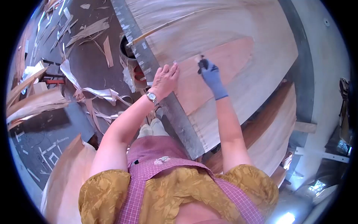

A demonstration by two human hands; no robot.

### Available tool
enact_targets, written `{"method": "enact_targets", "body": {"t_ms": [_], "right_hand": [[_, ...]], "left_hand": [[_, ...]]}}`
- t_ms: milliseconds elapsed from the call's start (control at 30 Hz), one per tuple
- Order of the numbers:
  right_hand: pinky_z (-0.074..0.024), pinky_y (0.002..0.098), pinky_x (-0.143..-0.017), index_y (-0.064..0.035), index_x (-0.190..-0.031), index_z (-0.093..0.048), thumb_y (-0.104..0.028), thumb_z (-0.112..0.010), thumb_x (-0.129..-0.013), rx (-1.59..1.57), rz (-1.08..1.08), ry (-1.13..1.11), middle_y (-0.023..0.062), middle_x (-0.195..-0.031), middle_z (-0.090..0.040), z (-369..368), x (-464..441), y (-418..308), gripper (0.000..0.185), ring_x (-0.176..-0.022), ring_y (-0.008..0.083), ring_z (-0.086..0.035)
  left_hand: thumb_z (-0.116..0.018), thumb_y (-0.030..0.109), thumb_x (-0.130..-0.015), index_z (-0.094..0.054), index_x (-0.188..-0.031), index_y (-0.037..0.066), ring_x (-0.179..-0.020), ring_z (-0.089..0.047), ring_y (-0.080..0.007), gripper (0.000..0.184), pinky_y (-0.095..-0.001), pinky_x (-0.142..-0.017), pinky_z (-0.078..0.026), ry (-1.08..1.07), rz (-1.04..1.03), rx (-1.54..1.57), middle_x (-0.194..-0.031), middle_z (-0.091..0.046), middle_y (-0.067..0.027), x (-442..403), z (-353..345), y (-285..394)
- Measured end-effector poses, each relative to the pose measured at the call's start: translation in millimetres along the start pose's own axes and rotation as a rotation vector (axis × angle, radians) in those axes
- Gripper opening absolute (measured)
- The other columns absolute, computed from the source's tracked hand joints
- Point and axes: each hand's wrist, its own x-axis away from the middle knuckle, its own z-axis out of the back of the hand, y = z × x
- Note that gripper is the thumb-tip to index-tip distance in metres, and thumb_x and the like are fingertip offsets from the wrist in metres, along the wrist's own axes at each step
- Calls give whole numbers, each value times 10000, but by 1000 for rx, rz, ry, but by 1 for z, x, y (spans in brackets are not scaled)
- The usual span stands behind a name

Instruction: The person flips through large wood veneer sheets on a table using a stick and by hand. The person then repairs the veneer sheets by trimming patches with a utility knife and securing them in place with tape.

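Note:
A large pale veneer sheet (276, 41) lies in front of me, with a pinker, pointed veneer piece (231, 56) on top of it. My left hand (166, 78), bare and with a watch at the wrist, rests at the near left edge of the pink piece, its fingertips pinched on something I cannot make out. My right hand (210, 72) wears a blue-grey glove with dark fingertips. Its fingers are closed around a small tool (199, 59) over the pink piece; the tool's shape is unclear.
A metal-like strip (184, 128) runs along the sheet's near edge. A thin stick (164, 26) lies across the sheet. A dark bucket (125, 46) stands beyond the edge at left. Veneer scraps (89, 31) litter the floor; more sheets (276, 127) lie at right.

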Motion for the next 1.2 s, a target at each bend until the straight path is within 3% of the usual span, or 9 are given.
{"method": "enact_targets", "body": {"t_ms": [133,367,467,567,600,733,833,1000,1200], "right_hand": [[-310,241,-380,-96,-942,-607,-246,-610,-927,-733,-209,14,44,-645,-610,46,-40,15,151,-419,53,-404],[-394,279,-403,-66,-874,-557,-239,-618,-894,-553,-292,-68,50,-654,-617,32,-80,71,184,-442,121,-494],[-419,285,-425,-39,-1030,-554,-263,-628,-892,-288,-266,25,62,-750,-654,29,-86,74,273,-503,138,-549],[-439,299,-448,-16,-1028,-531,-234,-619,-884,797,-94,212,75,-753,-649,67,-83,78,275,-514,162,-554],[-399,282,-418,-39,-995,-520,-225,-640,-869,545,-9,336,69,-704,-624,75,-79,118,254,-472,135,-515],[-304,243,-375,-86,-906,-515,-236,-690,-847,-412,-569,249,45,-613,-582,122,-4,93,238,-406,76,-419],[-312,253,-385,-74,-872,-522,-253,-706,-838,-419,-682,177,35,-600,-565,112,21,104,259,-414,85,-427],[-411,281,-463,-41,-766,-501,-306,-771,-784,130,-716,584,37,-611,-569,85,74,118,378,-508,125,-529],[-427,303,-436,-39,-806,-546,-239,-710,-834,-235,-895,851,25,-590,-550,64,192,43,260,-483,143,-543]], "left_hand": [[-576,116,-809,-571,-1229,52,-1024,-524,-233,425,-365,-873,-404,-181,117,42,-1285,-576,-71,-49,22,8],[-567,120,-771,-532,-1288,47,-1191,-444,-234,523,-421,-961,-360,-49,-99,92,-1371,-491,-50,-146,-78,35],[-543,208,-821,-530,-1280,39,-1190,-431,-246,490,-422,-945,-360,-171,-126,1,-1331,-502,-57,-152,-75,34],[-531,251,-854,-531,-1273,50,-1165,-427,-245,464,-412,-921,-359,-145,-222,-134,-1330,-486,-57,-151,-81,31],[-529,254,-857,-532,-1272,55,-1165,-424,-243,460,-411,-921,-356,-165,-221,-148,-1335,-482,-52,-152,-79,31],[-525,250,-859,-548,-1251,77,-1147,-417,-241,429,-410,-919,-341,-164,-206,-7,-1326,-484,-38,-155,-81,29],[-522,238,-859,-529,-1266,86,-1123,-418,-242,434,-404,-921,-326,-141,-197,31,-1312,-481,-29,-155,-82,24],[-526,191,-833,-463,-1337,156,-1160,-378,-238,510,-423,-964,-289,-170,-157,168,-1314,-449,-29,-156,-78,26],[-524,227,-887,-380,-1422,166,-1160,-434,-273,557,-456,-922,-335,-268,-22,233,-1325,-475,-39,-171,-56,36]]}}
